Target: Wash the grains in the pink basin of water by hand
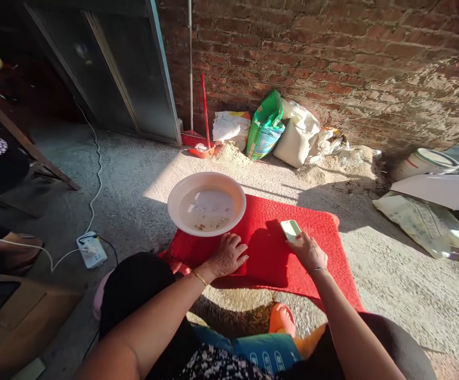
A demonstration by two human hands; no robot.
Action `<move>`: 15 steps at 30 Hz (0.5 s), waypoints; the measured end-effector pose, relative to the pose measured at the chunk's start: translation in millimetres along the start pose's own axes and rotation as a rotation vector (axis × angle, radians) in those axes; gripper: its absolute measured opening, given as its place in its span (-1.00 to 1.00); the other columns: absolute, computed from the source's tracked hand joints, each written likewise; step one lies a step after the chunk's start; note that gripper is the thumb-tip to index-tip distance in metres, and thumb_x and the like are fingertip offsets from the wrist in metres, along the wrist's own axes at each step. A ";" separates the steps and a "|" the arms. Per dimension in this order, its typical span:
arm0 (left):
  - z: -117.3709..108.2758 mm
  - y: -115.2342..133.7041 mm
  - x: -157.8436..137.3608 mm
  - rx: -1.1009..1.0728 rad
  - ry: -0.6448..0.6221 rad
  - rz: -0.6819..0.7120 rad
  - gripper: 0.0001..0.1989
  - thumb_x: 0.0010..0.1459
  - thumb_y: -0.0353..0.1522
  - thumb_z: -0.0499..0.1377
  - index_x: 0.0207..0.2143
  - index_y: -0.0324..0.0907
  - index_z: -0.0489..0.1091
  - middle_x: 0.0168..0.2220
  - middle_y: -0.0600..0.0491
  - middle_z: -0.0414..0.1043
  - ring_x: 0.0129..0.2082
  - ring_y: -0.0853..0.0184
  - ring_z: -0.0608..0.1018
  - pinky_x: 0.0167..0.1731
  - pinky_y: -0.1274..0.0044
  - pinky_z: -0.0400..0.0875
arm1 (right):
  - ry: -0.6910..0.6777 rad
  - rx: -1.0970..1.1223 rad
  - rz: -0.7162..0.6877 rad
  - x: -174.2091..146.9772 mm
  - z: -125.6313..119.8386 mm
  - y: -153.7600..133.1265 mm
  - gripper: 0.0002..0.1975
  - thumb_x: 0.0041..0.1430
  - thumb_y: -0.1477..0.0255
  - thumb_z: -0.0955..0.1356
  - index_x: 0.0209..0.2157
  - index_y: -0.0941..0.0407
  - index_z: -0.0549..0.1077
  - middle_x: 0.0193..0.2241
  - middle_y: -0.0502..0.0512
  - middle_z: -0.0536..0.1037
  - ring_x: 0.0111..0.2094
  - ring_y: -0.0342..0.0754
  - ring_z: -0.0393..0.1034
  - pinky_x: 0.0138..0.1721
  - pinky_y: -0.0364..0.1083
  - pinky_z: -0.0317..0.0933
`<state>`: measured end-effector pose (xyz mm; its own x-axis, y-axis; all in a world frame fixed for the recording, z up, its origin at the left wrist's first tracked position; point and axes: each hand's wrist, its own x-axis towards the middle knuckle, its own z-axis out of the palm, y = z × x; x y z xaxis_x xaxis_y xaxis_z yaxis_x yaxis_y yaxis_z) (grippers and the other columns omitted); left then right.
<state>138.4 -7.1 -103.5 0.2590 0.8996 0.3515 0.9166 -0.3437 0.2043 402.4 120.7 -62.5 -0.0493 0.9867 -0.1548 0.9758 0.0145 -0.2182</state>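
Note:
A red cloth [312,227] with a rough, towel-like texture lies spread in front of me. My left hand [228,255] rests on its near left part, fingers stretched out and holding nothing. Over the right half of the cloth, my right hand [310,252] grips a pale green bar of soap [290,229], its far end sticking out past the fingers. A white basin [174,211] holding shallow water, with dark bits at the bottom, stands at the cloth's far left corner, just beyond my left hand.
A power strip [91,250] with cords lies on the concrete floor at left. Along the brick wall stand a red dustpan [202,151], a green sack [267,126] and a white sack [296,140]. A bucket [423,163] is at right. Another person's foot [23,250] shows at far left.

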 end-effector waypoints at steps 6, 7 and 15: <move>0.1 -0.1 0.2 0.027 -0.026 -0.001 -0.76 0.24 -0.20 0.15 -0.16 -0.16 0.45 -0.14 -0.07 0.34 -0.06 0.13 0.34 0.04 0.24 0.20 | 0.045 -0.045 0.389 8.4 -45.3 95.9 -0.38 0.05 -0.10 0.25 -0.07 0.09 0.42 -0.17 0.41 0.52 -0.13 0.31 0.45 -0.17 0.21 0.24; 0.5 -0.4 0.2 0.032 -0.030 -0.002 -0.76 0.24 -0.20 0.15 -0.16 -0.15 0.45 -0.14 -0.07 0.34 -0.06 0.13 0.34 0.04 0.24 0.20 | 0.085 -0.044 0.446 7.8 -52.5 104.1 -0.37 0.05 -0.12 0.24 -0.07 0.09 0.42 -0.16 0.44 0.51 -0.11 0.35 0.44 -0.18 0.24 0.23; 0.0 0.2 0.1 0.052 -0.032 -0.017 -0.75 0.26 -0.19 0.12 -0.13 -0.12 0.45 -0.12 -0.05 0.35 -0.07 0.14 0.35 0.02 0.25 0.21 | 0.134 0.169 0.202 1.3 -43.5 24.4 -0.49 0.10 -0.06 0.26 -0.11 0.03 0.42 -0.20 0.26 0.55 -0.22 0.18 0.46 -0.26 0.07 0.25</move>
<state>138.6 -7.0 -103.4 0.2519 0.9139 0.3184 0.9354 -0.3143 0.1621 435.4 129.3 -26.1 0.1820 0.9796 -0.0852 0.9132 -0.2005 -0.3549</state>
